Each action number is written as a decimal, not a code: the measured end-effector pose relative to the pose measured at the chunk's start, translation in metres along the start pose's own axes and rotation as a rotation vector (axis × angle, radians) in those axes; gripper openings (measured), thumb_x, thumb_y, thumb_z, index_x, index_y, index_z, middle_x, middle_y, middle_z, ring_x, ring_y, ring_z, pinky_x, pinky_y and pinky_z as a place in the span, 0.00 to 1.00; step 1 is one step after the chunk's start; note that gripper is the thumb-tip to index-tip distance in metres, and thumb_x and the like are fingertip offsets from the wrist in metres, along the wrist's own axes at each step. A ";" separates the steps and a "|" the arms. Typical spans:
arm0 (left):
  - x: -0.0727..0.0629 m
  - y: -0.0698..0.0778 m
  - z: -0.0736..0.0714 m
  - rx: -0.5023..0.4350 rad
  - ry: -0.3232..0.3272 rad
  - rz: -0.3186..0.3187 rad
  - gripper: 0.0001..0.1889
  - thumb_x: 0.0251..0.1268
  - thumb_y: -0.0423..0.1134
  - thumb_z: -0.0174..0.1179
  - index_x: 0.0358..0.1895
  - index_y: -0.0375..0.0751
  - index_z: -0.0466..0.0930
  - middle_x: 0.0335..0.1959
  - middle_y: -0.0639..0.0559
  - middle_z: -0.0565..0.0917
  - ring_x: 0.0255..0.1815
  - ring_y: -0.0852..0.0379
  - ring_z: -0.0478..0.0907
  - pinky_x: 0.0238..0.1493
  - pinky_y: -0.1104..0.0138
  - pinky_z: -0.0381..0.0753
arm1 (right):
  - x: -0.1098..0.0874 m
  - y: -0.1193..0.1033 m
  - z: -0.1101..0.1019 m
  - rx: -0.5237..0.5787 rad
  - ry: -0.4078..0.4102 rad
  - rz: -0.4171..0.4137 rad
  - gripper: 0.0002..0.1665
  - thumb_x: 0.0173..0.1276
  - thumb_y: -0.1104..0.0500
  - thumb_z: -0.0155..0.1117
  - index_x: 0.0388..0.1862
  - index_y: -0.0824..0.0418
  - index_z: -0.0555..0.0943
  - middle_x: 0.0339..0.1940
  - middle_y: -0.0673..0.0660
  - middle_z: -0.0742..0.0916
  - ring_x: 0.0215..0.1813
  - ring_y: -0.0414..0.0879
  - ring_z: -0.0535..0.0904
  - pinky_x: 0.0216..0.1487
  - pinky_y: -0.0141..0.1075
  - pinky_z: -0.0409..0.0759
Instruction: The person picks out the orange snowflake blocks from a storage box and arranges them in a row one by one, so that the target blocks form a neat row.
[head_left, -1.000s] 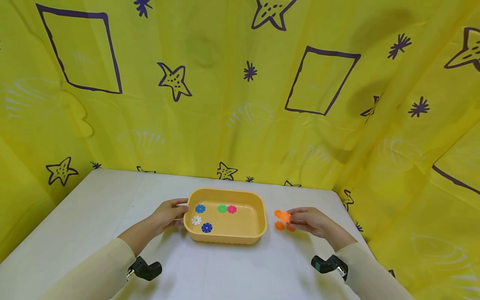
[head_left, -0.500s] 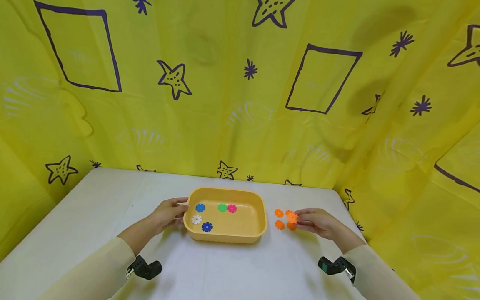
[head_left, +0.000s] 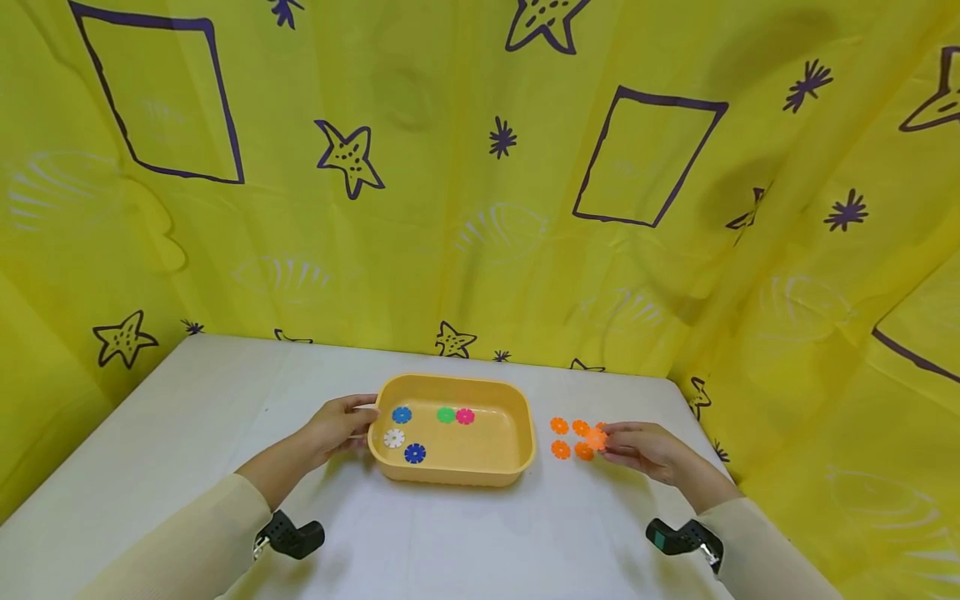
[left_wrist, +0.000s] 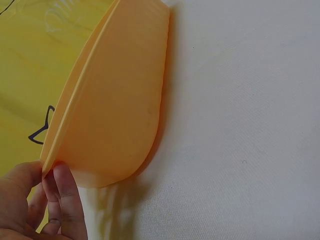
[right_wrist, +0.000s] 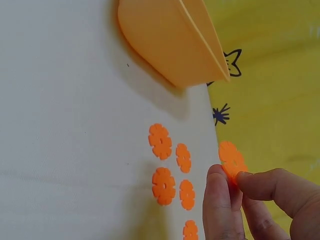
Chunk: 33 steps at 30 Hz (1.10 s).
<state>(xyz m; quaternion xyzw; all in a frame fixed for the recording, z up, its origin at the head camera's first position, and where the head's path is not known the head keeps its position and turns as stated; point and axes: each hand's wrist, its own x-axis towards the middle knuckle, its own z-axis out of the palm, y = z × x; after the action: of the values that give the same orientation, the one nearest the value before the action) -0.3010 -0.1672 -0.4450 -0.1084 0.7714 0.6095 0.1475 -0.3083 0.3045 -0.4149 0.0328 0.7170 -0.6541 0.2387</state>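
Note:
At the left end of a yellow-orange plastic basin (head_left: pixel 472 479), my left hand (head_left: pixel 337 427) pinches the rim between thumb and fingers. Its grip on the rim shows closely in the left wrist view, thumb (left_wrist: pixel 25 177) on one side. My right hand (head_left: pixel 647 451) pinches an orange snowflake disc (right_wrist: pixel 232 159) between thumb and fingertips, raised above the table. Beneath and beside it, several orange snowflake discs (right_wrist: pixel 163 186) lie flat in two rows. Inside the basin are a light blue disc (head_left: pixel 402 415), a white disc (head_left: pixel 393 438), a dark blue disc (head_left: pixel 415 453), a green disc (head_left: pixel 446 415) and a pink disc (head_left: pixel 465 417).
A white-covered table (head_left: pixel 247 392) carries everything. Yellow patterned curtain (head_left: pixel 420 250) closes off the back and both sides. Each forearm has a black wrist camera, the left camera (head_left: pixel 296 540) and the right camera (head_left: pixel 678 537).
My right hand has moved right with the orange snowflake disc, uncovering more of the discs on the table. My left hand stays on the basin rim, and the basin's contents look unchanged.

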 end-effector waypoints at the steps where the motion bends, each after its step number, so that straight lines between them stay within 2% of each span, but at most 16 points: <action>1: 0.000 0.000 0.000 0.000 0.001 -0.001 0.27 0.73 0.39 0.55 0.72 0.38 0.64 0.54 0.38 0.79 0.38 0.56 0.80 0.37 0.68 0.82 | 0.000 0.000 -0.001 0.004 0.000 0.000 0.25 0.72 0.71 0.54 0.64 0.83 0.65 0.37 0.55 0.86 0.41 0.45 0.87 0.50 0.38 0.84; 14: -0.001 0.000 0.000 -0.003 -0.004 0.007 0.27 0.73 0.39 0.55 0.72 0.37 0.63 0.55 0.36 0.79 0.37 0.56 0.80 0.37 0.67 0.82 | -0.004 0.003 -0.009 0.013 0.045 0.045 0.25 0.72 0.70 0.56 0.64 0.81 0.66 0.37 0.56 0.86 0.41 0.47 0.87 0.50 0.37 0.84; 20: -0.001 0.000 -0.001 -0.001 -0.012 0.019 0.28 0.73 0.40 0.55 0.73 0.37 0.62 0.57 0.35 0.78 0.38 0.56 0.80 0.37 0.67 0.82 | -0.003 0.007 -0.012 0.019 0.077 0.063 0.28 0.72 0.70 0.55 0.66 0.82 0.63 0.37 0.56 0.86 0.41 0.47 0.87 0.50 0.37 0.84; 28: -0.002 0.001 -0.001 -0.002 -0.018 0.026 0.28 0.74 0.40 0.54 0.73 0.36 0.62 0.57 0.35 0.79 0.37 0.56 0.80 0.37 0.67 0.82 | -0.004 0.013 -0.018 0.032 0.065 0.073 0.24 0.72 0.70 0.55 0.63 0.81 0.67 0.37 0.56 0.87 0.41 0.47 0.87 0.50 0.37 0.84; 33: -0.002 0.001 -0.001 -0.002 -0.011 0.020 0.28 0.73 0.40 0.55 0.72 0.36 0.62 0.55 0.36 0.79 0.36 0.57 0.80 0.37 0.67 0.82 | -0.002 0.018 -0.020 0.026 0.085 0.089 0.22 0.71 0.70 0.56 0.62 0.79 0.71 0.37 0.56 0.87 0.40 0.46 0.86 0.48 0.36 0.84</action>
<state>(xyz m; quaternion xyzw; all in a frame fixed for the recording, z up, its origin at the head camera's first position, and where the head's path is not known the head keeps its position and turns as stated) -0.2997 -0.1679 -0.4438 -0.0976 0.7710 0.6122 0.1457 -0.3054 0.3265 -0.4304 0.0957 0.7159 -0.6500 0.2364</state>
